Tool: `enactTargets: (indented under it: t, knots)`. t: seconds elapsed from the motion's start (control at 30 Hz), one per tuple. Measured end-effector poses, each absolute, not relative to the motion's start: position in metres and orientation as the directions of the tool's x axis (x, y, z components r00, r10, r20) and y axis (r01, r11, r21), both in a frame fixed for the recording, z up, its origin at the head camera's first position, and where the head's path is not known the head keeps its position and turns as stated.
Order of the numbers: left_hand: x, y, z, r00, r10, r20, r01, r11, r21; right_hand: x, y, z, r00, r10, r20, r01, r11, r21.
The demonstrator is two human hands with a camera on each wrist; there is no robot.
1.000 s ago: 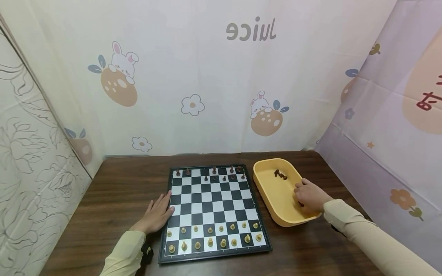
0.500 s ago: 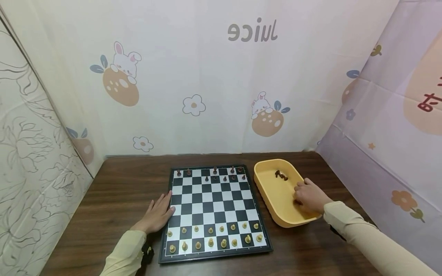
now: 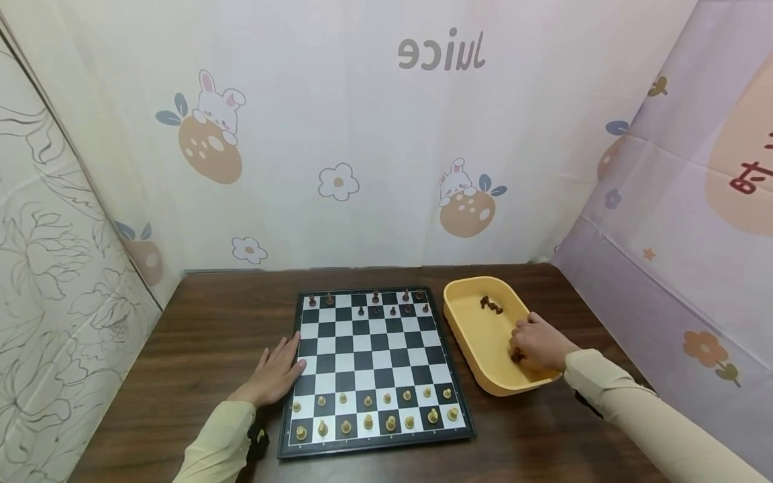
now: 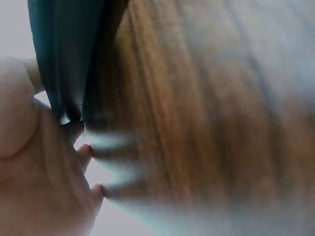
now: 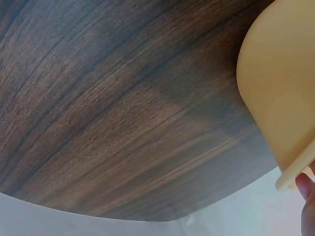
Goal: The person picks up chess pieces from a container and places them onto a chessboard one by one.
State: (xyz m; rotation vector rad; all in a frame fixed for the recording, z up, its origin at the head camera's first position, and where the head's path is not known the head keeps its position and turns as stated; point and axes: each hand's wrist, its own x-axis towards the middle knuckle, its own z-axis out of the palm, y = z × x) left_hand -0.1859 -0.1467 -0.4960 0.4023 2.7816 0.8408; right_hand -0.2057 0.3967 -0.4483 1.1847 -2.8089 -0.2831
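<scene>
A black-and-white chessboard [image 3: 370, 362] lies on the table. My left hand [image 3: 274, 373] rests against its left edge, fingers extended and fingertips on the rim. In the left wrist view the palm [image 4: 44, 182] is beside the board's dark edge [image 4: 69, 54]. My right hand [image 3: 540, 342] is inside a yellow bin [image 3: 483, 335], its fingers curled on a brown chess piece [image 3: 517, 356] that is mostly hidden beneath them. Several more brown chess pieces [image 3: 491, 305] lie at the bin's far end. The right wrist view shows the bin's outer wall [image 5: 280, 83] and a fingertip [image 5: 305, 186] at its rim.
Pale chess pieces [image 3: 368, 401] stand in two rows on the board's near side. Several brown pieces [image 3: 376, 296] stand along its far side. The dark wooden table [image 3: 199, 349] meets a printed curtain [image 3: 362, 134] behind and another [image 3: 682, 221] at right.
My right hand has shifted slightly left inside the bin, and the brown piece under its fingers has moved with it. The left hand and the board look unchanged.
</scene>
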Motion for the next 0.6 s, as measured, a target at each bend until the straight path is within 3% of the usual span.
enactTargets:
  t: [0.17,0.6]
  knots:
    - [-0.186,-0.146,-0.496,-0.942,0.314,-0.119,0.196,0.802,0.564,-0.207,0.396,-0.448,-0.707,-0.706,-0.029,-0.698,0.691,0.189]
    - [-0.185,-0.146,-0.498,-0.944,0.308,-0.119,0.192,0.805,0.561,-0.21,0.394,-0.435,-0.691,-0.722,0.042,-0.702,0.683,0.199]
